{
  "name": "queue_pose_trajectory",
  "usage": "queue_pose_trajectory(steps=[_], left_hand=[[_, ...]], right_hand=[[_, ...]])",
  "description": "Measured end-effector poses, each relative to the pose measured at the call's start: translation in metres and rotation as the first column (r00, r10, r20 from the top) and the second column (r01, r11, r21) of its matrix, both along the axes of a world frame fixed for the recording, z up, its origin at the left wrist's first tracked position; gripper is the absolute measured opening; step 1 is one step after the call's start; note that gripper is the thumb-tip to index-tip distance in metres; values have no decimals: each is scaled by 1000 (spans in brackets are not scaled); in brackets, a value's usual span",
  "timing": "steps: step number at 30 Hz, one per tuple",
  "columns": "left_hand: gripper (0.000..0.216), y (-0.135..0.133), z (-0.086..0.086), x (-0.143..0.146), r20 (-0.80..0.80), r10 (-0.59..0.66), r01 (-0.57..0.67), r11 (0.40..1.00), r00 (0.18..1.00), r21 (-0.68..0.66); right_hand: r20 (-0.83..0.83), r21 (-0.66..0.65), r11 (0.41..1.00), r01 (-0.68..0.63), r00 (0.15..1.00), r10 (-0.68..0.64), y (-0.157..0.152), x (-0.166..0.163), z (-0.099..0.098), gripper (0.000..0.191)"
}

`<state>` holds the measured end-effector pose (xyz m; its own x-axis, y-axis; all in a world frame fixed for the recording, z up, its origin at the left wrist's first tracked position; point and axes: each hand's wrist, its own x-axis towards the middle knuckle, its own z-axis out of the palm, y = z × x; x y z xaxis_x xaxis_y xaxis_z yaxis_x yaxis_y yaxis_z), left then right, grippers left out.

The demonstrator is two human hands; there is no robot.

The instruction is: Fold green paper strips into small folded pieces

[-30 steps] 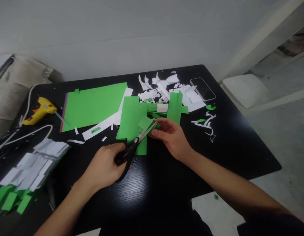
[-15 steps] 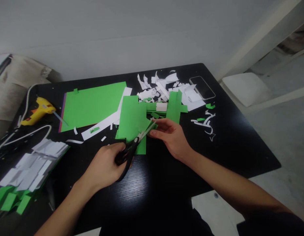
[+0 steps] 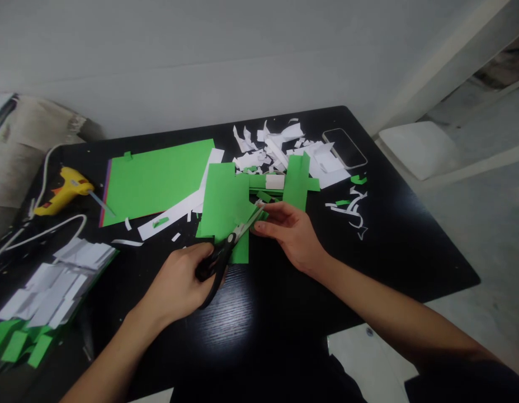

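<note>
Here scissors [image 3: 226, 252] are gripped by the closed left hand [image 3: 182, 285] at the green sheet's [image 3: 221, 196] near edge, a green scrap [image 3: 259, 213] is pinched by the right hand [image 3: 291, 232] at its right edge, and bare table [image 3: 284, 313] is seen nearer.

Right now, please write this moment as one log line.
left hand: black scissors | right hand: small green paper piece | surface: black table

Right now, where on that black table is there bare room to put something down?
Bare table: the near right corner past the right hand, and the strip between the forearms. Crowded: white scraps and green sheets at the back, paper stack on the left.
</note>
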<state>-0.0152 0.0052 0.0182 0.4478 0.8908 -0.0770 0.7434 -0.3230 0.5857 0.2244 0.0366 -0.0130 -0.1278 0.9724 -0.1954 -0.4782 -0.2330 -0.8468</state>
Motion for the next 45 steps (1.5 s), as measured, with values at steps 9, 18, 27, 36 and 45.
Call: queue_pose_trajectory(steps=[9,18,27,36,45], left_hand=[[30,0,0,1,-17,2,-2,1000,1000,-3],[29,0,0,-1,-33,19,-20,1000,999,-20],[28,1,1,-2,-55,28,-30,999,998,-34],[28,0,2,-4,-53,37,-38,999,998,-32],[41,0,3,-3,52,135,-126,981,989,-147]], right_hand=[[5,-17,1000,14,1000,-14,-1,0,1,37],[-11,-3,1000,10,1000,-10,-1,0,2,35],[16,-5,1000,15,1000,-15,-1,1,3,38],[12,-10,1000,9,1000,-9,-1,1,2,36],[17,-19,1000,-4,1000,4,-1,1,3,35]])
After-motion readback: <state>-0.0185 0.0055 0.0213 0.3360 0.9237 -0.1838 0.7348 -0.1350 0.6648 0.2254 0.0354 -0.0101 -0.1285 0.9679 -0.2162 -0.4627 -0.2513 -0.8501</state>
